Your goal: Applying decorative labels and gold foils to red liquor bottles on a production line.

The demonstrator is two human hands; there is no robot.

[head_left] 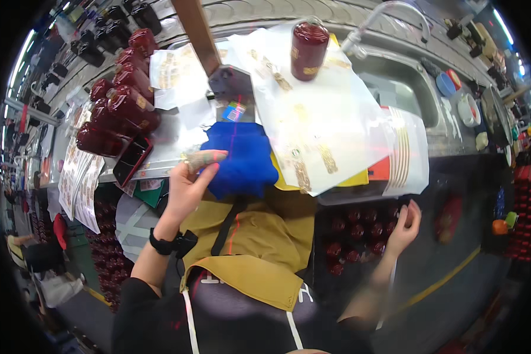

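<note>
Left fingers (203,159) over blue cloth (242,160)

Left hand (187,187) hides part of blue cloth (245,162); right forearm (369,292) blurred.

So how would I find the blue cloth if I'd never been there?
Start at the metal sink at the upper right, then go left across the big white sheet with gold patterns. Just past its left edge, by the person's left hand, lies the blue cloth. Its deep blue and uneven edges set it apart from the white sheet and dark red jars.
</note>
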